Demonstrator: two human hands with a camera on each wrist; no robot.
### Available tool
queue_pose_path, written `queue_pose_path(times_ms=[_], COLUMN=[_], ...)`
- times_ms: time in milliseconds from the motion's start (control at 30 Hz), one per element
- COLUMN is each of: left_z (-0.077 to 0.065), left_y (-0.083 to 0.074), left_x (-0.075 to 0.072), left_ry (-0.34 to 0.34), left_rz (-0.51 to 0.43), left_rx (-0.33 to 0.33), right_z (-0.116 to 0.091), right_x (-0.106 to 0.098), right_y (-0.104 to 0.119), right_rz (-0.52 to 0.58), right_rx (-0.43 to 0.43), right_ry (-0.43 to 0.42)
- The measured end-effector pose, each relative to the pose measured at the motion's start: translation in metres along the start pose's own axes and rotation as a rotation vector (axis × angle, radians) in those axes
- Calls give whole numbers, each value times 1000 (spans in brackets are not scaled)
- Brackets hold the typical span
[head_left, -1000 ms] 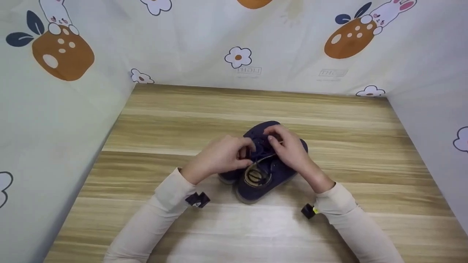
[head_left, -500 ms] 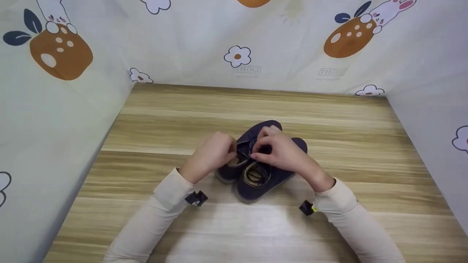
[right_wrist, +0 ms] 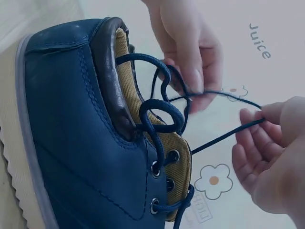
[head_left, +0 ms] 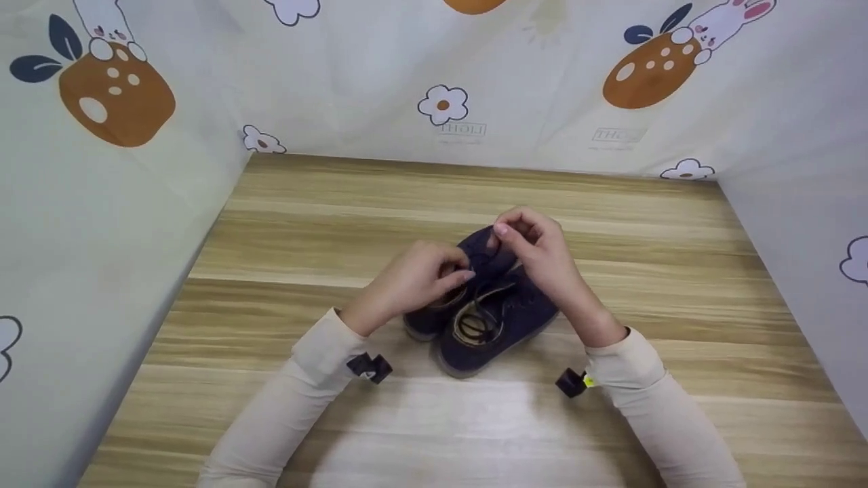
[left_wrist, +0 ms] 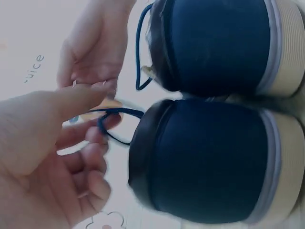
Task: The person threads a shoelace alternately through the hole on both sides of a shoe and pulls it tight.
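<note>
Two navy lace-up shoes stand side by side on the wooden surface, heels toward me: a left shoe (head_left: pixel 422 324) and a right shoe (head_left: pixel 519 322). Between thumb and fingers, my left hand (head_left: pixel 412 279) pinches the left shoe's dark blue shoelace (right_wrist: pixel 219 140) close above its opening. My right hand (head_left: pixel 548 261), raised over the toe, pinches that lace too and draws it taut; two strands run to its fingertips in the right wrist view. The right shoe's own lace (right_wrist: pixel 163 128) lies in loose curls over its tan-lined opening.
The wood-grain tabletop (head_left: pixel 325 217) is bounded at the back and both sides by pale fabric walls (head_left: pixel 366 88) printed with flowers, oranges and rabbits. A small black camera sits at each wrist, by the cream sleeves (head_left: pixel 325 352).
Half a second ago my right hand was over the left shoe near my left hand; it has since moved away, forward and right, with the lace. My left hand has shifted slightly right.
</note>
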State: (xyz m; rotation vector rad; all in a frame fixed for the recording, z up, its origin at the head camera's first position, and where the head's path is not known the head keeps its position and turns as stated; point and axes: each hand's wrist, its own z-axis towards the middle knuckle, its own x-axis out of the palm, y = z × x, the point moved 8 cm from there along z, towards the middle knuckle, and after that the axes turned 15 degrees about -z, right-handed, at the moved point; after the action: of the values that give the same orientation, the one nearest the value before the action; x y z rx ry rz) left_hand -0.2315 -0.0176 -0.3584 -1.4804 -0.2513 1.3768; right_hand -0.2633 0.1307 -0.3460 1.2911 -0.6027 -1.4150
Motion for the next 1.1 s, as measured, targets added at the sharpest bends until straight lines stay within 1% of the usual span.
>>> queue_pose_path(times_ms=[67,100,133,200,267,333,367,433,500,533,567,600,633,667,700,733,800,833,867,900,933,967,1000,1033,1100], left_z=[3,3,3,2,1,0,-1,-2,-3,-3,-3,-2,-2,0,2,4,10,12,15,17,20,22,23,25,28], left_y=[-3,-4,-4,-5,-9,-16,-20,-27,-32,-33,-33,-33,-33,-32,-31,-30,-27,-25,-23,-20,-17,-12,-8,-3,4], left_x=[-2,-3,-3,-4,-3,-4,-5,-10,-16,-19,-22,-25,-27,-29,-30,-30,-29,-28,-27,-27,-27,-26,-25,-24,-20], left_ry=[-26,-37,-39,-28,-2,32,43,50,42,31,17,7,-11,-32,-51,-67,-83,-95,-111,-129,-147,-164,-183,-200,-222], left_rz=[-16,-43,-95,-247,-448,-661,-745,-869,-946,-969,-971,-956,-917,-847,-752,-637,-394,-301,-240,-214,-230,-271,-334,-402,-518], left_rx=[18,16,1,-23,-36,-28,-21,-2,20,25,34,45,45,48,56,55,53,45,42,35,13,-13,-41,-68,-120], right_z=[1,1,2,2,2,3,3,4,5,5,5,5,5,3,2,-1,-8,-12,-15,-17,-19,-20,-21,-22,-25], right_x=[-3,-5,-6,-8,-8,-8,-8,-9,-11,-12,-13,-15,-16,-18,-19,-19,-15,-10,-4,3,9,15,19,21,22], right_y=[0,-1,-2,-6,-9,-14,-16,-20,-23,-25,-25,-26,-25,-22,-16,-8,12,22,32,38,43,45,47,47,47], right_rz=[63,84,95,99,77,41,23,-3,-20,-29,-41,-80,-124,-183,-244,-311,-453,-501,-544,-571,-592,-607,-619,-625,-635], right_rx=[-3,-4,-4,2,7,14,18,26,37,43,50,58,46,5,-52,-120,-300,-405,-497,-568,-624,-669,-699,-720,-753], right_ry=[-21,-33,-46,-64,-70,-71,-72,-87,-116,-130,-143,-156,-175,-200,-228,-256,-294,-295,-281,-244,-203,-167,-147,-142,-158])
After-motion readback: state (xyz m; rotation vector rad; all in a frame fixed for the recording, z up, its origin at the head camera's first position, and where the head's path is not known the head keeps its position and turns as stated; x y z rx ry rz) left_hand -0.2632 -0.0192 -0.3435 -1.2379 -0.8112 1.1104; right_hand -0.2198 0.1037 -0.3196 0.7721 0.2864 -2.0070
